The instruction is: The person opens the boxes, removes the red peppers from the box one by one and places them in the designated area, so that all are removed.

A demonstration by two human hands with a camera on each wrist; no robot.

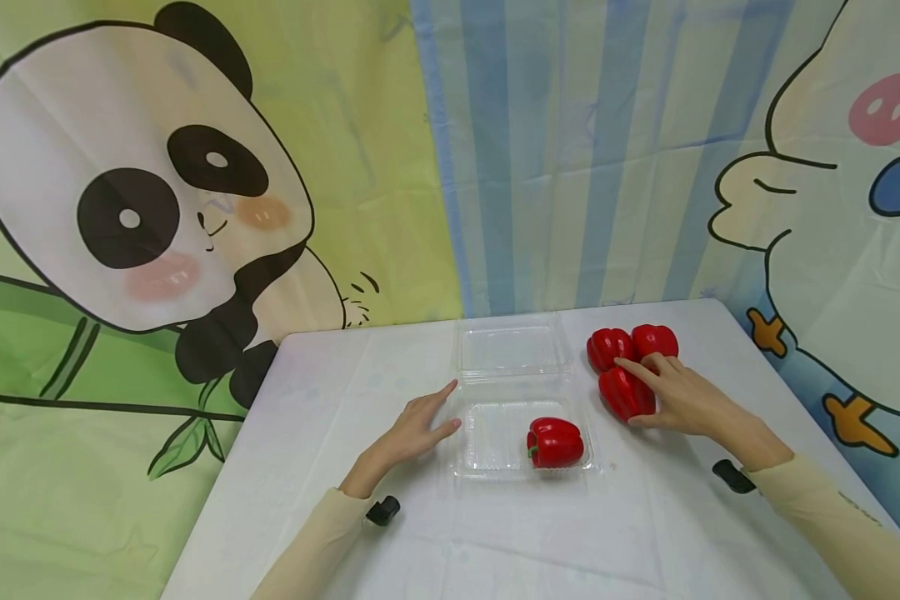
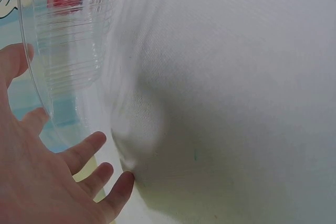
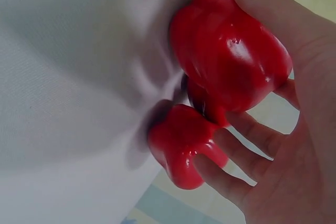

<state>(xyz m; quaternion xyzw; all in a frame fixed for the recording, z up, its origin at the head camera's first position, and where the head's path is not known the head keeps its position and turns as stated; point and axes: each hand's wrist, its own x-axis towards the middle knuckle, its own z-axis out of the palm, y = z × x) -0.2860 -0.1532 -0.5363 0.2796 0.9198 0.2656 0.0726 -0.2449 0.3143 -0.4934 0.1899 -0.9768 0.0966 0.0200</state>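
A clear plastic clamshell box [image 1: 495, 437] lies opened out on the table, its lid [image 1: 510, 347] toward the back. One red bell pepper [image 1: 555, 442] with a green stem sits at the right of its near half. My left hand [image 1: 412, 429] is at the box's left edge, fingers spread and fingertips right by the rim [image 2: 32, 72]. At the right, my right hand [image 1: 682, 398] holds the nearest of three red bell peppers [image 3: 231, 51] between thumb and fingers. Behind it are a back-left pepper [image 1: 609, 347] and a back-right pepper [image 1: 656, 340]; fingertips overlap one in the right wrist view.
A white cloth covers the table [image 1: 420, 542]. Behind it hangs a printed curtain [image 1: 540, 167] with a panda and other cartoon figures. Dark wrist straps [image 1: 382, 511] show beside both sleeves.
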